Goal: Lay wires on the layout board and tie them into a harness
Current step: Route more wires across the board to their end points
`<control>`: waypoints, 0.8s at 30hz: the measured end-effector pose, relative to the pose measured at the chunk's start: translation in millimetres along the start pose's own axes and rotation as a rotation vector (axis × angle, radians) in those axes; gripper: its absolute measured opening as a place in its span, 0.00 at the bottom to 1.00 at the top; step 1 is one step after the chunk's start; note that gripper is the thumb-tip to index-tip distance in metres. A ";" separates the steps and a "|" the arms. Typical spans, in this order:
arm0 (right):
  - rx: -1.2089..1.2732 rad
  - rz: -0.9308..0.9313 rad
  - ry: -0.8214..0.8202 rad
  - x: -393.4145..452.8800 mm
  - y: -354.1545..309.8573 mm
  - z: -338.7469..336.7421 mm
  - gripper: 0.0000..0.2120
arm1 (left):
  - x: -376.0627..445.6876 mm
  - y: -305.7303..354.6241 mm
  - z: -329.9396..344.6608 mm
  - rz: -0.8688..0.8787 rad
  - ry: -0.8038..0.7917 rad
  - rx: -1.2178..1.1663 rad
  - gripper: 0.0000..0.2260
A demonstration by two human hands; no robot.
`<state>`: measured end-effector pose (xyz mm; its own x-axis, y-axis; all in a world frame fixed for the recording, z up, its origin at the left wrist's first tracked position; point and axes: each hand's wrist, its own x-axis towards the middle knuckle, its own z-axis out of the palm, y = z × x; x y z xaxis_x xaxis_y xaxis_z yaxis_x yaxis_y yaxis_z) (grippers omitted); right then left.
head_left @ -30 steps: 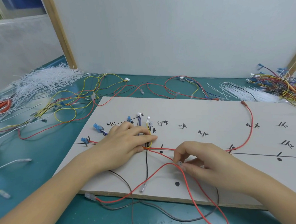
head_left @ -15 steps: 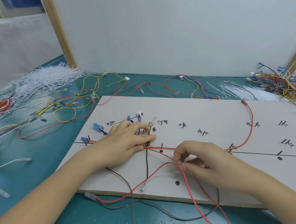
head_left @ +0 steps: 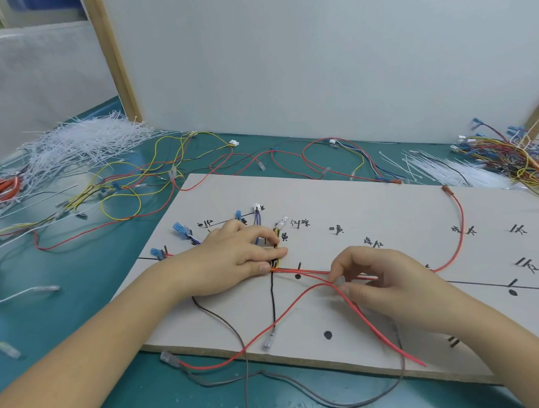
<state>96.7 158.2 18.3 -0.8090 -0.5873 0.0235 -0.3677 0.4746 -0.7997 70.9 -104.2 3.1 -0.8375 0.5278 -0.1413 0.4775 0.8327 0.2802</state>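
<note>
Wire-laying step: the left hand (head_left: 233, 259) presses the wire junction (head_left: 276, 260) flat on the layout board (head_left: 372, 204); just beside it, the right hand (head_left: 389, 278) pinches a red wire (head_left: 310, 272). Next, probably, routing it along the marked line.

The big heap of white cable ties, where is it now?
In the head view the heap of white cable ties lies far left on the teal table, left of the layout board.
</note>
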 end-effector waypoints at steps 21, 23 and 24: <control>0.117 0.341 0.109 112.6 -21.7 3.4 0.05 | 1.8 7.4 0.2 -0.138 0.237 -0.401 0.15; 0.024 0.342 0.109 119.4 -20.8 8.1 0.05 | 1.0 6.9 1.6 -0.123 0.258 -0.460 0.17; -0.020 0.342 0.105 122.3 -21.1 9.9 0.06 | 0.5 6.6 2.1 -0.122 0.266 -0.466 0.18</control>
<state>10.0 69.9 32.1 -0.9293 -0.3219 -0.1811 -0.0755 0.6454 -0.7601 74.2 -98.1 2.9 -0.9465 0.3216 0.0286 0.2553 0.6912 0.6761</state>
